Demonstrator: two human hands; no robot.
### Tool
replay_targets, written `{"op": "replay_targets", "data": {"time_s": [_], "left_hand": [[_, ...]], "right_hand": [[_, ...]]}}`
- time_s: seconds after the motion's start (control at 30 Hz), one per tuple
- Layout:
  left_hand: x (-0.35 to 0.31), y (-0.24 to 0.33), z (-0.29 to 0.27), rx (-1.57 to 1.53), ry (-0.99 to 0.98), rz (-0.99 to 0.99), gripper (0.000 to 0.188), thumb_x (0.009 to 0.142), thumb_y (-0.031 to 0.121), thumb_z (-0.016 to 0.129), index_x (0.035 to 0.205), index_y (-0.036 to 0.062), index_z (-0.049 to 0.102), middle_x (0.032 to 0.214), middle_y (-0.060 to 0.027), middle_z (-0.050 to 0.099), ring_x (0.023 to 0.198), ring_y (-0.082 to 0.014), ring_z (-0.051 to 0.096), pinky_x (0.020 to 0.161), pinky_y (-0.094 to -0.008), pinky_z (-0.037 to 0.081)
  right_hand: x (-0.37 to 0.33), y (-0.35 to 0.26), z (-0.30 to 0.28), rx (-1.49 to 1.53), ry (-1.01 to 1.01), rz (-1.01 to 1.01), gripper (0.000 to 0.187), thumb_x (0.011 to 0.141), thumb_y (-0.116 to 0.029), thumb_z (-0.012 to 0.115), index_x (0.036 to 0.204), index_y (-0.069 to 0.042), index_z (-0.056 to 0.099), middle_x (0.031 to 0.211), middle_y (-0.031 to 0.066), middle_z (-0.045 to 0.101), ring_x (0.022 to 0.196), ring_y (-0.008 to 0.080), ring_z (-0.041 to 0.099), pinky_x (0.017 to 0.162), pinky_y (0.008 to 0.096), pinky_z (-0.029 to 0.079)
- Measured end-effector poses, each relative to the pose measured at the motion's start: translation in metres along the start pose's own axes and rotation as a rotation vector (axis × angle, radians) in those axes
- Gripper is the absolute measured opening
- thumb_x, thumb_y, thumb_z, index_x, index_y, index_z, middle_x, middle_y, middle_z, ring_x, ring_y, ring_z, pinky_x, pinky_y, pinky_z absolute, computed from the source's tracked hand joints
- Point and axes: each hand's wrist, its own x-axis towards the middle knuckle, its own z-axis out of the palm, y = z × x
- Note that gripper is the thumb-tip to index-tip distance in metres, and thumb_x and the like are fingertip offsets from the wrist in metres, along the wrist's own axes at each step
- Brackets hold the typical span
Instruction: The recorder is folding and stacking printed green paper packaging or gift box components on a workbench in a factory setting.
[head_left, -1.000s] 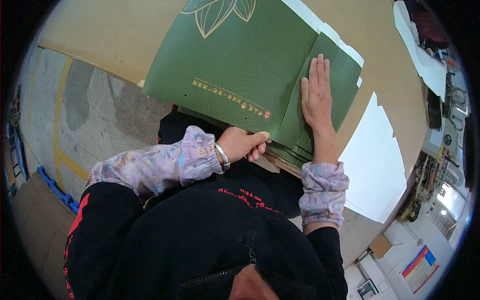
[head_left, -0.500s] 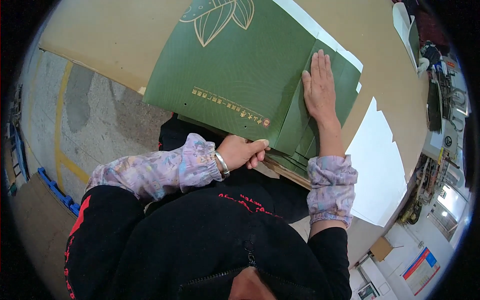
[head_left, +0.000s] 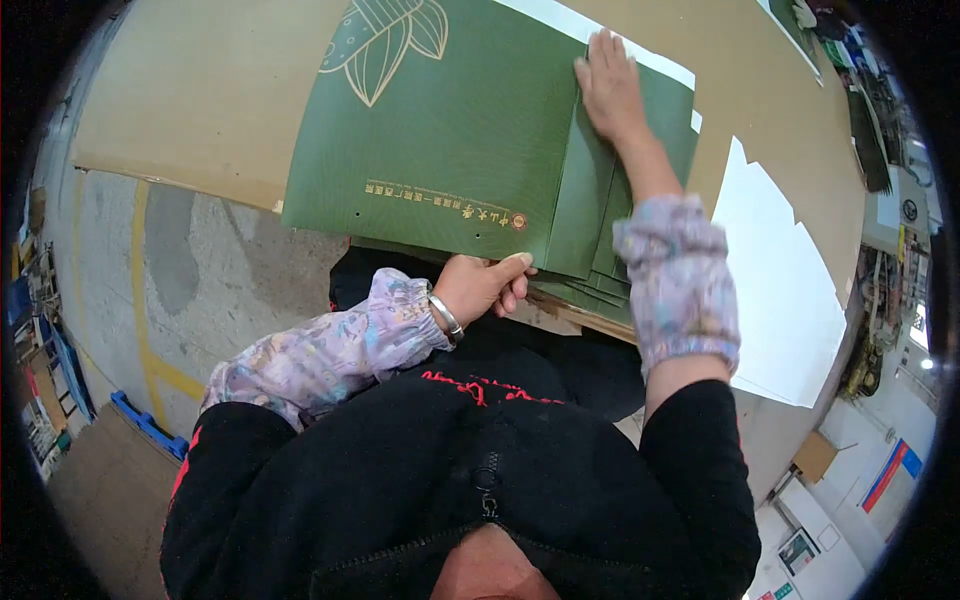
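A green printed paper bag blank [head_left: 440,130] with gold leaf drawings lies over a stack of similar green sheets [head_left: 590,297] at the table's near edge. My left hand [head_left: 484,288] pinches its near edge, thumb on top and fingers curled beneath. At the far end of the crease by its right-hand strip, my right hand [head_left: 612,92] lies flat with fingers stretched out. White edges of sheets show along the far side, beyond my right fingertips.
White die-cut sheets [head_left: 780,290] lie on the brown tabletop [head_left: 190,110] to the right. The table's near edge borders a grey floor with yellow lines [head_left: 138,290] at left. A blue object [head_left: 148,422] and a cardboard box [head_left: 815,455] stand lower down.
My right hand has slid away from me along the crease, toward the sheet's far edge. My left hand keeps its pinch on the near edge. The view has shifted slightly.
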Motion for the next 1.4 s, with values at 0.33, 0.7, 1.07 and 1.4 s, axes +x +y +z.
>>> {"op": "replay_targets", "data": {"time_s": [0.33,0.7,1.07,1.4], "left_hand": [[-0.006,0.004,-0.004,-0.032,0.015,-0.039,0.029,0.095,0.026,0.056,0.088,-0.0010,0.065,0.065,-0.0016,0.060,0.049,-0.0086,0.054,0.044,-0.0228,0.046],[-0.002,0.009,0.003,0.008,0.045,-0.096,0.031,0.094,0.028,0.057,0.088,-0.0015,0.067,0.065,-0.0005,0.060,0.051,-0.0083,0.053,0.047,-0.0239,0.044],[-0.025,0.030,0.001,0.300,-0.110,-0.105,0.031,0.096,0.028,0.057,0.088,-0.0002,0.066,0.064,-0.0020,0.061,0.052,-0.0091,0.057,0.045,-0.0223,0.043],[-0.006,0.024,-0.018,1.605,-0.048,1.021,0.065,0.076,0.028,0.071,0.133,0.0107,0.047,0.146,-0.0149,0.037,0.138,-0.0311,0.032,0.114,-0.0492,0.023]], "right_hand": [[-0.165,-0.104,-0.139,0.454,-0.404,0.018,0.067,0.083,-0.014,0.065,0.143,-0.002,0.036,0.151,0.0155,0.031,0.141,0.0331,0.027,0.115,0.0440,0.025],[-0.177,-0.102,-0.130,0.293,-0.334,-0.085,0.065,0.079,-0.021,0.068,0.136,0.000,0.044,0.146,0.0144,0.040,0.136,0.0311,0.035,0.112,0.0443,0.031],[-0.178,-0.106,-0.129,0.251,-0.350,-0.055,0.065,0.080,-0.022,0.067,0.137,-0.002,0.044,0.147,0.0114,0.039,0.137,0.0276,0.035,0.113,0.0417,0.029],[-0.175,-0.108,-0.134,0.258,-0.433,-0.030,0.058,0.087,-0.020,0.059,0.140,-0.003,0.041,0.149,0.0112,0.036,0.139,0.0272,0.032,0.114,0.0426,0.025]]}}
